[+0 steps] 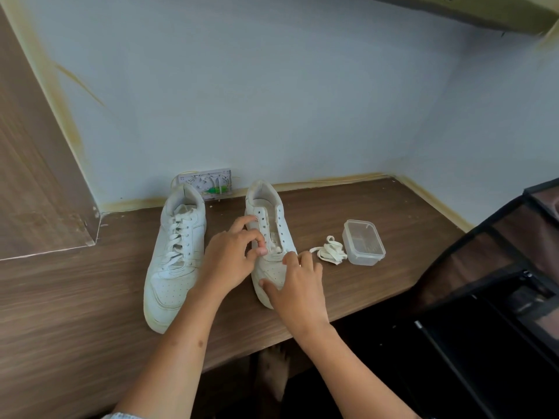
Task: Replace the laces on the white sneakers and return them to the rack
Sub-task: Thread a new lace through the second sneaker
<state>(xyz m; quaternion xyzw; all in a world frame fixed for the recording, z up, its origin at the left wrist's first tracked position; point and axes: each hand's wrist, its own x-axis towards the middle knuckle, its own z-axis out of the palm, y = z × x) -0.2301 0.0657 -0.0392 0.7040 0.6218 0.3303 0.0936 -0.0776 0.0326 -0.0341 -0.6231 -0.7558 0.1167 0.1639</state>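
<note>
Left grip (pixel 230 252) curls its fingers at the eyelets of the unlaced sneaker (pixel 270 237); right grip (pixel 295 285), fingers spread, presses its toe. Laced sneaker (pixel 174 255) stands beside; loose lace (pixel 329 251) lies on the bench (pixel 75 297).

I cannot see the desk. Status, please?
Both hands on unlaced right sneaker. Left sneaker laced. Loose lace beside container. Nothing blocking.
</note>
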